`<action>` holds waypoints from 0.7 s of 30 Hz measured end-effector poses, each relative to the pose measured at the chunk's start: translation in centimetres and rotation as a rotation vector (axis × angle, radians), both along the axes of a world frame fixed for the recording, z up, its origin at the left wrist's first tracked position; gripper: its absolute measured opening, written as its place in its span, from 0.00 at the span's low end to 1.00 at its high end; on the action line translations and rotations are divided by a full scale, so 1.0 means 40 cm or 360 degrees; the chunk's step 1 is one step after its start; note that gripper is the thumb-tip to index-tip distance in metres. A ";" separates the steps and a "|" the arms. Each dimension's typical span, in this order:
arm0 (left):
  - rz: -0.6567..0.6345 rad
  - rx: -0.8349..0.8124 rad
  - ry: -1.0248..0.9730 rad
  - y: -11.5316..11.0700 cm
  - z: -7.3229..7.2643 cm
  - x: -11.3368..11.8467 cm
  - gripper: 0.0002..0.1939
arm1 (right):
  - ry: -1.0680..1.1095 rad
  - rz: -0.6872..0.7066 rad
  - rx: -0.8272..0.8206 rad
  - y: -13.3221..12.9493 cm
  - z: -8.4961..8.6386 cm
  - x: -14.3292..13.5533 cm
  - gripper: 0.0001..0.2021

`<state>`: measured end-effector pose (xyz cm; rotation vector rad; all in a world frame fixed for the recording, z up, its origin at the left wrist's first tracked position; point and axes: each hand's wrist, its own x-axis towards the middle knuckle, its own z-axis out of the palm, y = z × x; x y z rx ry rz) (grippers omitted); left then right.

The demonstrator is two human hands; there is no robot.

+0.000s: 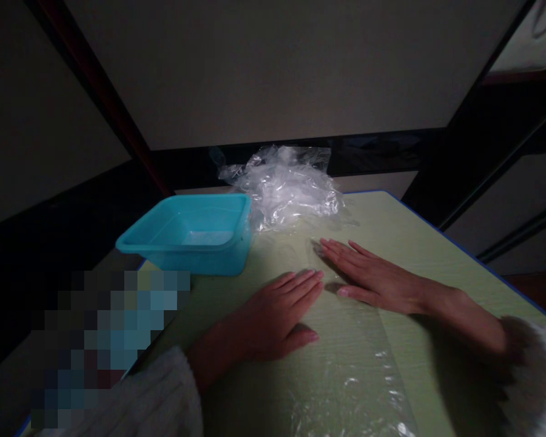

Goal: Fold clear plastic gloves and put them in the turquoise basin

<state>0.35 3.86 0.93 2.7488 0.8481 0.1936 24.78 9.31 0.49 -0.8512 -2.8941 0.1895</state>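
A clear plastic bag (355,376) lies spread on the pale green table (418,243), wrinkled and shiny toward the near edge. My left hand (277,315) is over the sheet's left part, palm down, with its fingers stretched out and the thumb apart. To its right, my right hand (377,276) is also palm down, fingers extended toward the upper left, near the sheet's far part. Neither hand grips anything. Whether the palms press fully on the plastic cannot be made out.
A turquoise plastic basin (243,255) stands at the table's left. Behind it, a crumpled heap of clear plastic (291,188) sits at the far edge. Pale panels (277,73) with dark trim rise beyond the table. A blurred-out patch (131,315) covers something at the lower left.
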 end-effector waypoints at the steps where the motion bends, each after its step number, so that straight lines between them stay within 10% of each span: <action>1: 0.0017 0.0010 -0.0006 0.001 -0.001 -0.003 0.32 | 0.0018 0.0014 0.0007 -0.005 0.001 -0.001 0.36; 21: 0.0073 -0.0040 -0.0261 0.015 0.003 -0.026 0.24 | 0.0015 0.0163 -0.0059 -0.044 0.022 -0.023 0.36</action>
